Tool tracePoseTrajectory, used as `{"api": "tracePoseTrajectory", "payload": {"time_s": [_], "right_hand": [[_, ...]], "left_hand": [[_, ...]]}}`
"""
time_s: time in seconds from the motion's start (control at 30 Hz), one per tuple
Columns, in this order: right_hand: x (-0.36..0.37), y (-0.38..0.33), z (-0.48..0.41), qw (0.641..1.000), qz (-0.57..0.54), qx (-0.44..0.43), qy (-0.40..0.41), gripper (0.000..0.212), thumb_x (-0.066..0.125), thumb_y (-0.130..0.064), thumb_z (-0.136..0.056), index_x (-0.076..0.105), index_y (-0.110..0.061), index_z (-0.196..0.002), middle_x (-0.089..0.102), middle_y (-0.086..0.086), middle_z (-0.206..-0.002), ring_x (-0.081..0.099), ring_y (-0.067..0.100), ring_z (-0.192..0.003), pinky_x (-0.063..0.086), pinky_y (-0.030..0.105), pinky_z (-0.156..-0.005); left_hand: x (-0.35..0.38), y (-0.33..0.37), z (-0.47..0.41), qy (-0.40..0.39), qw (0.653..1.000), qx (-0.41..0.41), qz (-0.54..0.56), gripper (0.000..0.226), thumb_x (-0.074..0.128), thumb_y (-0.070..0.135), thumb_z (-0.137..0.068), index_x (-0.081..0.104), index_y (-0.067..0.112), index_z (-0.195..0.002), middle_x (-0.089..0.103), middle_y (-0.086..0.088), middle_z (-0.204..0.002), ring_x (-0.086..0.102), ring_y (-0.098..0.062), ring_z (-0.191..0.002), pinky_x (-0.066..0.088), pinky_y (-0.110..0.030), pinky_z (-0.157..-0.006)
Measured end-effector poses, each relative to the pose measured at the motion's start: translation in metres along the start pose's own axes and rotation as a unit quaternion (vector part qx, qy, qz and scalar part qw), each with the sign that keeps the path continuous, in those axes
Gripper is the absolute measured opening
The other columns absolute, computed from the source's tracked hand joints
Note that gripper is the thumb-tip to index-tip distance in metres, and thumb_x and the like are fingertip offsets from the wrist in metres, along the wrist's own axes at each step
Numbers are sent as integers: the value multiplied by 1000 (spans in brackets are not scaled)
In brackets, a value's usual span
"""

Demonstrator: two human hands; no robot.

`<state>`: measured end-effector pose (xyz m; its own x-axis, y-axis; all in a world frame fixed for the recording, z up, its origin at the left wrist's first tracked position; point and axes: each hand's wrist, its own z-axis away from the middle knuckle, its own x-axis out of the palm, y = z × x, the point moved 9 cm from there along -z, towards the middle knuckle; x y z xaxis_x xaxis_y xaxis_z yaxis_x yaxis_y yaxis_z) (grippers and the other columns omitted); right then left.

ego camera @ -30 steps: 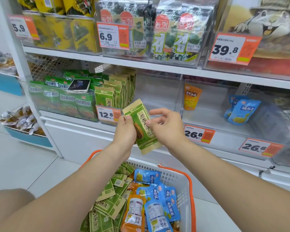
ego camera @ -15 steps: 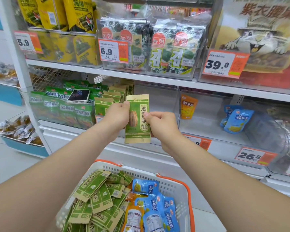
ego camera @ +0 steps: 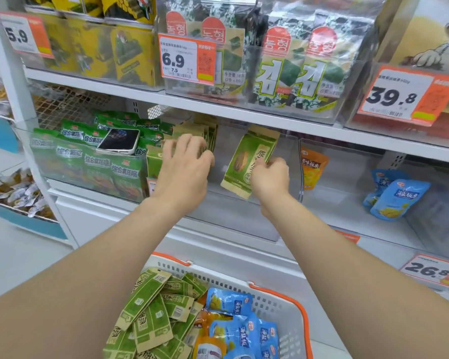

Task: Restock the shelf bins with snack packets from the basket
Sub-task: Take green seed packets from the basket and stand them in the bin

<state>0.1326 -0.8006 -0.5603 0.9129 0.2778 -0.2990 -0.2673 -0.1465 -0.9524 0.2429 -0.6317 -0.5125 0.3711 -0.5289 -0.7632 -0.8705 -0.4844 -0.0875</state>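
The right hand (ego camera: pixel 268 181) pinches a flat green-and-tan packet (ego camera: pixel 246 161) by its right edge, fingers curled round it; the fingertips are hidden behind the wrapper. The packet tilts, its top leaning right, inside the clear bin (ego camera: pixel 280 141) on the middle shelf, apart from the row (ego camera: pixel 192 133) of like packets standing at the bin's left end. The left hand (ego camera: pixel 184 168) lies on that row with fingers spread and fairly straight, covering most of it, so the count cannot be told. The bin's walls are glossy and see-through, blurring the price tag behind the left wrist. A phone (ego camera: pixel 119 141) lies face up on crinkled green bags (ego camera: pixel 88 156) in the next bin left. Below, the white slotted plastic basket (ego camera: pixel 275 301) with orange handles is cut off by the lower edge; it holds loose green, blue and orange packets.
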Motion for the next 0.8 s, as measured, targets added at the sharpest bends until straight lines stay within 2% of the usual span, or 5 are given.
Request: {"api": "tracePoseTrajectory", "payload": {"time_s": [0.1,0.2,0.37,0.47,0.8], "right_hand": [[12,1,-21,1000,4,-1,2,27,56,-25,-104,61,-10,-126,66,9,-115,60,29,-101,46,31,-83],[31,-4,-39,997,72,-30,-31,25,58,-24,-103,61,-13,-126,64,8,-112,60,30,-105,47,32,-85],[69,-14,-68,983,161,-56,-61,31,58,-23,-104,57,-10,-132,64,13,-129,64,32,-119,52,34,-95],[82,-20,-83,971,231,-51,-31,25,61,-21,-103,66,-11,-125,69,12,-127,66,30,-119,50,32,-86],[111,-18,-110,971,238,-26,-14,41,62,-22,-99,56,-8,-137,61,9,-139,60,29,-128,51,32,-95]], "left_hand": [[7,12,-2,12,996,85,-38,24,51,13,-82,74,17,-87,69,-2,-100,54,-33,-121,25,-55,-111],[14,-3,-5,-18,995,22,-100,28,52,22,-82,67,18,-105,65,-5,-116,42,-37,-139,13,-63,-120],[23,-23,-10,-8,994,-51,-101,35,56,25,-80,60,16,-113,58,-12,-124,48,-42,-126,23,-64,-119],[29,-26,-10,5,994,-68,-86,36,55,24,-78,60,15,-113,54,-16,-127,50,-42,-117,32,-60,-114],[35,-33,-5,25,993,-89,-74,21,53,27,-81,68,22,-95,52,-10,-137,48,-40,-120,25,-61,-113]]}}
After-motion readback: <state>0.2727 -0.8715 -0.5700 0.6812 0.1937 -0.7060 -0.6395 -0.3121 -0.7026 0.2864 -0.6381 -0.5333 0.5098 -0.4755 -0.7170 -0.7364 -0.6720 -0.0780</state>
